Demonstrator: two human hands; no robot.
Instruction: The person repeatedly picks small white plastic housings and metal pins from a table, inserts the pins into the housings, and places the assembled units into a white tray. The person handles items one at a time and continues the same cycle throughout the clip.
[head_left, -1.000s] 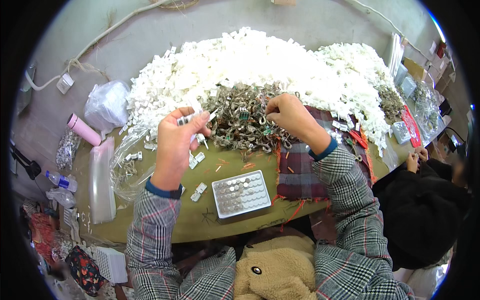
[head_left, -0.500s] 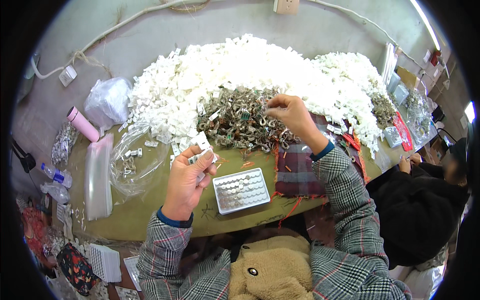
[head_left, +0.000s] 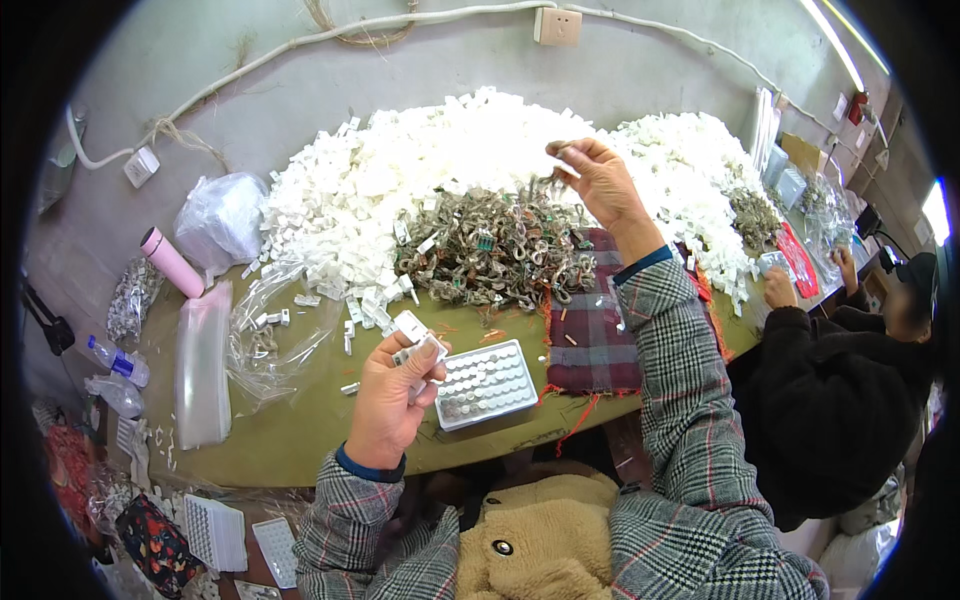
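Note:
My left hand (head_left: pixel 392 405) is closed around several small white plastic housings (head_left: pixel 412 327), left of a shallow white tray. In that tray (head_left: pixel 487 422) sit rows of small round white pieces. My right hand (head_left: pixel 608 188) is raised over the back of a tangled heap of small wired parts (head_left: pixel 490 245). Its thumb and fingertips pinch a small wired part (head_left: pixel 557 150), greyish brown and partly hidden by the fingers. Behind and around the heap spreads a large pile of white plastic housings (head_left: pixel 350 190).
A checked cloth (head_left: pixel 600 350) lies right of the tray. At the left are a pink bottle (head_left: pixel 172 262), clear plastic sleeves (head_left: pixel 202 370), a bulging plastic bag (head_left: pixel 222 215) and a water bottle (head_left: pixel 118 360). Another person (head_left: pixel 840 400) works at the right end of the table.
My right hand has lifted up and away from the wired heap, holding a wired part. The left hand with its housings has shifted slightly right and down, nearer the tray.

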